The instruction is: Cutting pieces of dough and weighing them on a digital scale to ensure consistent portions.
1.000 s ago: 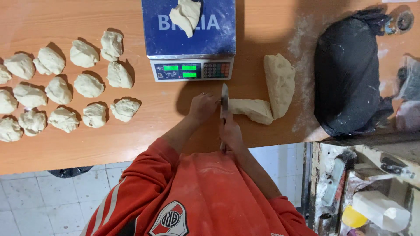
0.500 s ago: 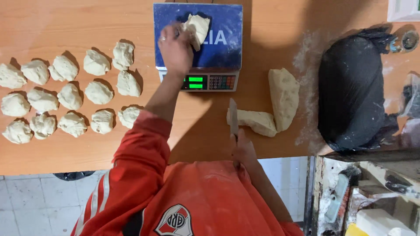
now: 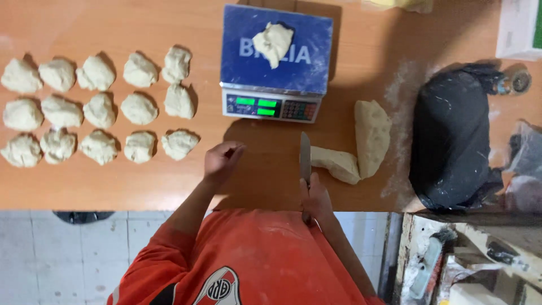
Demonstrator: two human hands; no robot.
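Orange wooden table (image 3: pixel 141 186), seen from above. Left hand (image 3: pixel 221 160) drawn back from scale (image 3: pixel 275 62), fingers loosely curled and empty; dough piece (image 3: pixel 273 43) left on platform. Right hand (image 3: pixel 316 199) clamped on knife (image 3: pixel 305 158) beside dough slab (image 3: pixel 361 144). Weighing apparently under way.

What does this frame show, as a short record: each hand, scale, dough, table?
left hand: empty, fingers curled, over the table, apart from the dough
right hand: holds a knife, blade flat beside the big dough piece
scale: one dough lump on its blue platform
dough balls: three rows, left of the scale
table: orange wood, a black bag at right
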